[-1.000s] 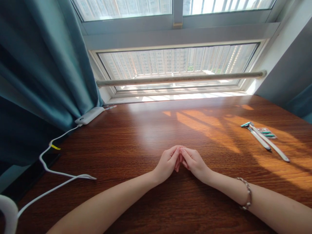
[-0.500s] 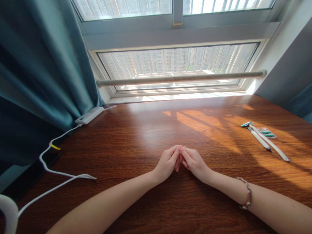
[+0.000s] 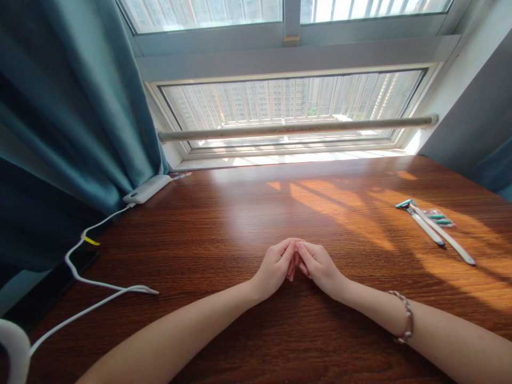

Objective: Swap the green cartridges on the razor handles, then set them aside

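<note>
The left hand (image 3: 276, 266) and right hand (image 3: 319, 266) touched, curled together; whether either grip was clenched, I could not tell. Rightward on the worktop (image 3: 192, 229), a clear packet (image 3: 436, 213) held teal-edged blades (image 3: 442, 222) near a white-handled razor (image 3: 427, 228).

Blue curtain (image 3: 100, 96) hangs in folds at upper left. Window (image 3: 224, 63) fills top centre, grey-framed; vertical bars (image 3: 370, 8) and tall buildings (image 3: 262, 96) show beyond the glass. Pale rail (image 3: 296, 128) crosses before the lower pane. White oblong device (image 3: 147, 190) lies against the curtain's hem; type uncertain. Blue fabric (image 3: 494, 168) hangs at right edge.
</note>
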The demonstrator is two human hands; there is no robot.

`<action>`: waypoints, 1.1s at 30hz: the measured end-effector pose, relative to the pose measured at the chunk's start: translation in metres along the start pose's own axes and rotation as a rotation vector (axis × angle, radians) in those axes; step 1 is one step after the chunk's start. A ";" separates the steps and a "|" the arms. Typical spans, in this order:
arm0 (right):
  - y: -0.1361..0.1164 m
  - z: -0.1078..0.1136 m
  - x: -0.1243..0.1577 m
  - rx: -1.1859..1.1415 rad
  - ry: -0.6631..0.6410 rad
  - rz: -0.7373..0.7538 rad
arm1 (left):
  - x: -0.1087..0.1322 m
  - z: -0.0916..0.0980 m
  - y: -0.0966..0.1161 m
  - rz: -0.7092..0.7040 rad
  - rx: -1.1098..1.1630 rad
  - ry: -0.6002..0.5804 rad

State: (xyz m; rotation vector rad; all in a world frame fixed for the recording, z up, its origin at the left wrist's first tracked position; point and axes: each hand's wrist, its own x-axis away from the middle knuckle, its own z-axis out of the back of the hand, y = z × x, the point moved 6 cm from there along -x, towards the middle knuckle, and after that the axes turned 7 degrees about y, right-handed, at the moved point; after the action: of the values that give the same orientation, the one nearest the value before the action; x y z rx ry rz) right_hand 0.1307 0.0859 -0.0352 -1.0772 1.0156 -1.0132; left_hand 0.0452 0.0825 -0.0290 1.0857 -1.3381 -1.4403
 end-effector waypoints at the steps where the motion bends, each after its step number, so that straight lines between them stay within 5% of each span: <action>1: 0.000 0.000 0.000 -0.001 -0.002 -0.001 | 0.000 0.000 0.000 0.001 0.003 0.000; 33: -0.002 0.000 0.000 -0.003 -0.032 0.012 | 0.000 0.000 -0.005 0.018 0.007 -0.013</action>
State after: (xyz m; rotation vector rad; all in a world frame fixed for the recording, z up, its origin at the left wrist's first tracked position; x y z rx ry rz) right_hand 0.1306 0.0858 -0.0330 -1.0848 0.9970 -0.9823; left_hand 0.0449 0.0830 -0.0335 1.0673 -1.3600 -1.4330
